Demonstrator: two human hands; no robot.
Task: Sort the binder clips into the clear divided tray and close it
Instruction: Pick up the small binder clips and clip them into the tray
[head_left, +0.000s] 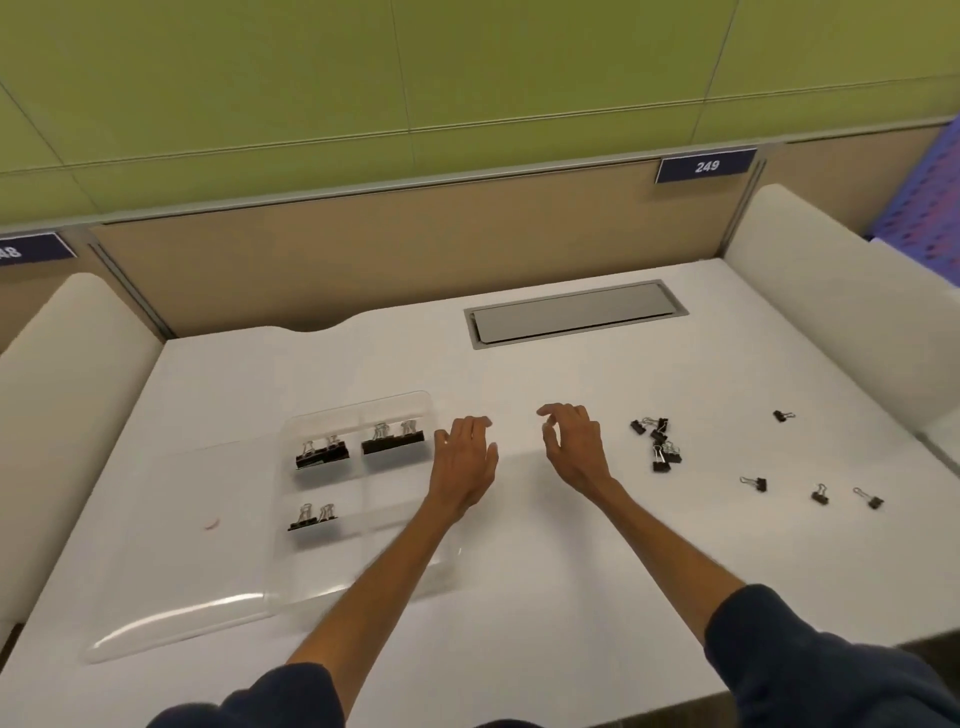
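Note:
A clear divided tray lies on the white desk, its clear lid folded open to the left. Large black binder clips sit in three compartments: far left, far right and middle left. Small black binder clips lie loose to the right, a cluster and several scattered ones. My left hand hovers just right of the tray, fingers spread, holding nothing. My right hand is beside it, left of the cluster, fingers curled apart, nothing visible in it.
A grey cable hatch is set into the desk at the back. White padded dividers flank the desk on both sides. A small pinkish scrap lies left of the tray.

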